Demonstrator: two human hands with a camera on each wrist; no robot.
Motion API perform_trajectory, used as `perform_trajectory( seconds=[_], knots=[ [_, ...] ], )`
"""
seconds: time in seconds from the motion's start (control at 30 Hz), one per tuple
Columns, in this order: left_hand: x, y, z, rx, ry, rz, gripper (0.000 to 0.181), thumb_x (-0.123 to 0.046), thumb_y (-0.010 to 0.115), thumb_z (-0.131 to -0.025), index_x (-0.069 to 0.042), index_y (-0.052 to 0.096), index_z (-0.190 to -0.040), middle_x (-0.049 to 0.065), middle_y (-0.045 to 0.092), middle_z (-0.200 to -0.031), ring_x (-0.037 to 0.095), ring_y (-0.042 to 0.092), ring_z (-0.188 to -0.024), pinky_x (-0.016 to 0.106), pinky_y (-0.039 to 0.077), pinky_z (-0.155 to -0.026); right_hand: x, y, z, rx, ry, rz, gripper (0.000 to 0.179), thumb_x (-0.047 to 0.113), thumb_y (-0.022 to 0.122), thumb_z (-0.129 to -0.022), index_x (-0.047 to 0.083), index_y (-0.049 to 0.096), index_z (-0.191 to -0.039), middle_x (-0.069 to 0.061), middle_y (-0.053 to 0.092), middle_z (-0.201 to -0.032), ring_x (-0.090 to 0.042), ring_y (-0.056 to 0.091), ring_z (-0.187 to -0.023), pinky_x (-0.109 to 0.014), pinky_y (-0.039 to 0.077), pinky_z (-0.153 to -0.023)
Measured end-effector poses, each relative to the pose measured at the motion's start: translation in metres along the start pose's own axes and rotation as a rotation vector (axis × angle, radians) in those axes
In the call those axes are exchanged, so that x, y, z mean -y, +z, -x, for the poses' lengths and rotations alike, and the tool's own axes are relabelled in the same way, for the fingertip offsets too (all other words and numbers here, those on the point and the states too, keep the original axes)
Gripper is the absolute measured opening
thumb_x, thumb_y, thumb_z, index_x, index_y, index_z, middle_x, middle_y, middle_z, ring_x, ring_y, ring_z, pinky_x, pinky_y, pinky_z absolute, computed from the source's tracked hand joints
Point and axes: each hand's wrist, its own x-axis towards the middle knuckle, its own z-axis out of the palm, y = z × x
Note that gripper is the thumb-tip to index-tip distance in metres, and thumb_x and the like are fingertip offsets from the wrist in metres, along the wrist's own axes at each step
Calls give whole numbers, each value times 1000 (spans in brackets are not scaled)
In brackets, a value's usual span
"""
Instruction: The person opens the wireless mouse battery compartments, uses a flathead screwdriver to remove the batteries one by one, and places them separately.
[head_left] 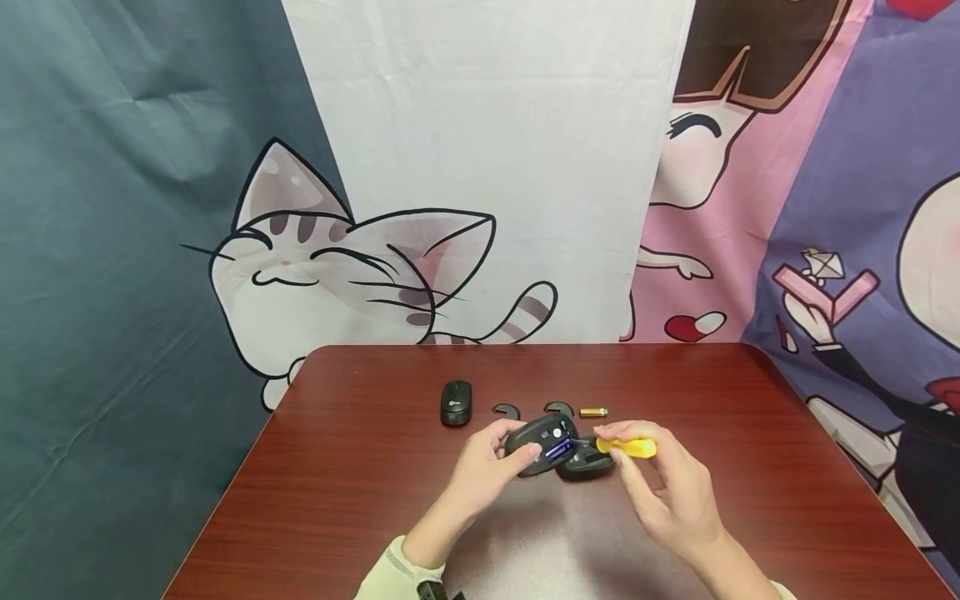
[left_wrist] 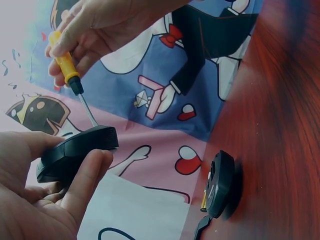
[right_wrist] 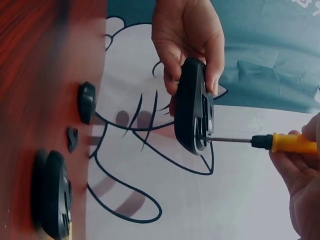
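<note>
My left hand (head_left: 476, 467) grips a black computer mouse (head_left: 531, 435), its underside turned up toward the head camera. Inside its battery bay shows a blue battery (head_left: 558, 451). In my right hand (head_left: 675, 492) is a screwdriver with a yellow handle (head_left: 636, 448), pinched between thumb and fingers. The right wrist view shows the metal shaft (right_wrist: 230, 140) reaching the underside of the held mouse (right_wrist: 186, 117), near one end. What the tip sits in is too small to tell. Just below and behind, a second black mouse (head_left: 587, 467) lies on the table, bottom up.
A third black mouse (head_left: 455, 403) stands upright farther back on the red-brown table (head_left: 360, 500). Two small curved black covers (head_left: 507, 411) (head_left: 558, 407) and a gold battery (head_left: 593, 412) lie behind the hands. A printed cloth (head_left: 487, 125) hangs beyond the table's far edge.
</note>
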Motion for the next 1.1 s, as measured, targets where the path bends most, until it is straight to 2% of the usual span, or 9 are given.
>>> perform_trajectory(
  seconds=[0.13,0.23,0.3,0.5,0.6,0.9,1.0,1.1],
  knots=[
    [0,1,0,-16,18,4,37,-13,74,-92,4,64,-123,18,71,-106,19,72,-89,28,64,-72,3,-2,3,-20,132,-56,23,1,70,-93,-10,60,-111,-15,72,-108,-9,68,-107,-18,54,-96],
    [0,2,0,-22,33,11,37,-12,75,-91,4,64,-123,18,71,-107,19,72,-90,26,64,-73,6,-3,4,-47,179,-61,37,-22,71,-79,-11,60,-112,-16,72,-109,-10,68,-106,-18,54,-96],
    [0,2,0,-25,43,18,37,-11,75,-91,4,64,-123,19,71,-107,18,71,-90,26,64,-74,7,-3,4,-63,184,-61,41,-27,69,-75,-12,60,-111,-16,71,-108,-11,68,-105,-18,55,-95],
    [-2,3,0,-24,59,23,36,-11,75,-91,4,65,-123,18,71,-106,13,70,-88,24,63,-74,6,-4,5,-111,150,-47,25,-15,70,-85,-15,58,-107,-16,72,-105,-10,69,-104,-14,55,-93],
    [-3,3,0,-21,63,18,35,-11,75,-91,3,65,-122,18,71,-105,12,70,-86,24,63,-74,5,-5,5,-128,150,-30,24,-11,71,-87,-15,58,-106,-15,73,-104,-9,69,-103,-13,54,-92],
    [-5,3,2,-30,87,-28,34,-12,75,-91,1,67,-121,17,72,-102,9,69,-83,21,62,-72,3,-11,1,-139,215,-15,33,-24,68,-80,-14,58,-110,-12,73,-104,-8,70,-100,-14,56,-88],
    [-6,3,2,-30,90,-29,33,-12,75,-91,2,67,-120,17,72,-102,8,69,-83,21,62,-72,2,-13,0,-148,249,-45,33,-25,66,-82,-16,56,-112,-12,74,-105,-10,70,-100,-14,57,-87],
    [-6,3,2,-30,85,-22,33,-12,74,-92,3,67,-121,18,72,-103,7,69,-84,20,61,-73,0,-14,-1,-171,272,-151,30,-26,62,-84,-19,53,-112,-12,73,-106,-12,71,-100,-15,57,-87]
  ],
)
